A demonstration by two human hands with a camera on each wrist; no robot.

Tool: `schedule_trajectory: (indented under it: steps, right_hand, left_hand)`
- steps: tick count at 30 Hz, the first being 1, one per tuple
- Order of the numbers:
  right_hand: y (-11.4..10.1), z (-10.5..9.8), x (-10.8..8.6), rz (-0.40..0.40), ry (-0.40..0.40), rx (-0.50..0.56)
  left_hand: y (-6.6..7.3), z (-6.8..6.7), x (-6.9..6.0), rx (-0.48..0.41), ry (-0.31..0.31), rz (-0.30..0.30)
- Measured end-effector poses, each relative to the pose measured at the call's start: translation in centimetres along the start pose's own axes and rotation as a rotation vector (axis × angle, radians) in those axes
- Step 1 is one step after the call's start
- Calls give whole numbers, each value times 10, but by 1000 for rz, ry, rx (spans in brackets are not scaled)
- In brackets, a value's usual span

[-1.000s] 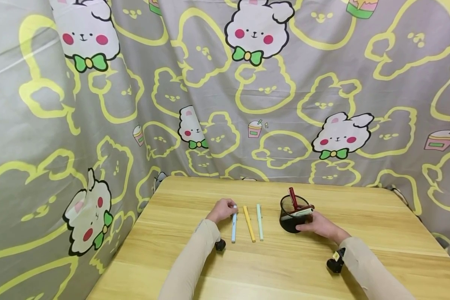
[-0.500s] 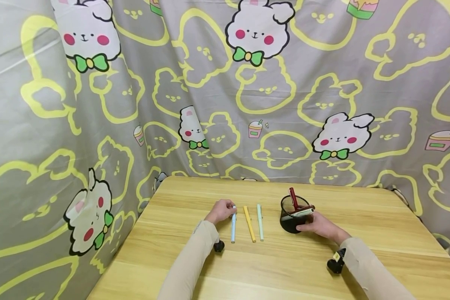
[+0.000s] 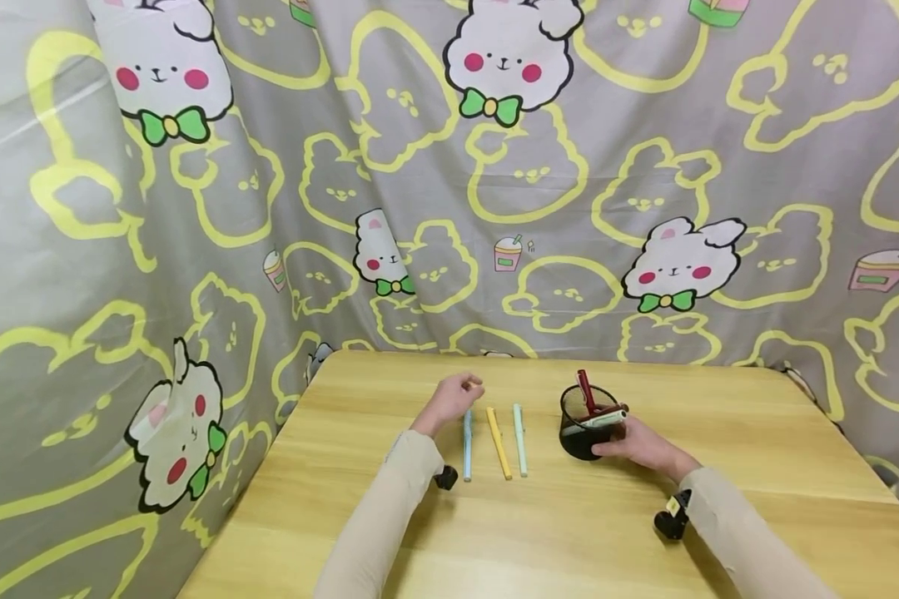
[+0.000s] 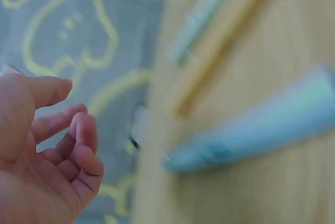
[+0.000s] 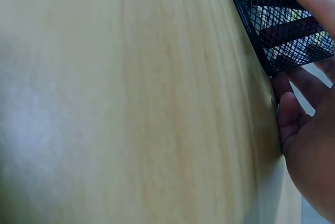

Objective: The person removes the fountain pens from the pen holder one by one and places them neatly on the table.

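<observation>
My left hand (image 3: 453, 401) hovers just over the far end of a light blue pen (image 3: 468, 456) and holds nothing. In the left wrist view its fingers hang loosely curled, apart from the blue pen (image 4: 246, 137). To the right lie a yellow pen (image 3: 499, 445) and a mint green pen (image 3: 520, 441), roughly side by side. With my right hand (image 3: 644, 449) I grip the side of a black mesh pen holder (image 3: 578, 443), which stands on the table. Out of it lean a dark red pen (image 3: 585, 391) and a pale green pen (image 3: 605, 420), among others.
All of this is on a wood-grain table (image 3: 554, 541). A grey curtain (image 3: 434, 191) with cartoon bunnies hangs behind the table and along its left side. Each sleeve carries a small black camera near the wrist.
My left hand has let go of the blue pen's far end and risen slightly away from it. The pen stays on the table. My right hand keeps its grip on the pen holder.
</observation>
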State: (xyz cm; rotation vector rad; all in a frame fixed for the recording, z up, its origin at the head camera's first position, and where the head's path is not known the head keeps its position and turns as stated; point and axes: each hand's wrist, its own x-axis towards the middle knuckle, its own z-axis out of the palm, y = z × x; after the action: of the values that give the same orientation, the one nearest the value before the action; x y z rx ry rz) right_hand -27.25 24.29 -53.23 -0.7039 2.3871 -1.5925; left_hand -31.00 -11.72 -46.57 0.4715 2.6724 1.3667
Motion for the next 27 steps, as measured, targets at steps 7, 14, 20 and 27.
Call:
schedule_trajectory:
  steps: [7,14,20,27]
  right_hand:
    - [-3,-5,3,-1,-1,-6]
    - [0,-4,1,-1,-1,16]
    - [2,-4,0,15,9,6]
    - [1,0,1,1,2,-14]
  left_hand:
    - [31,-2,9,-44,-20,71]
    - [32,8,8,-55,-20,84]
    - [43,25,10,-61,-69,114]
    - [58,49,14,-90,-117,170]
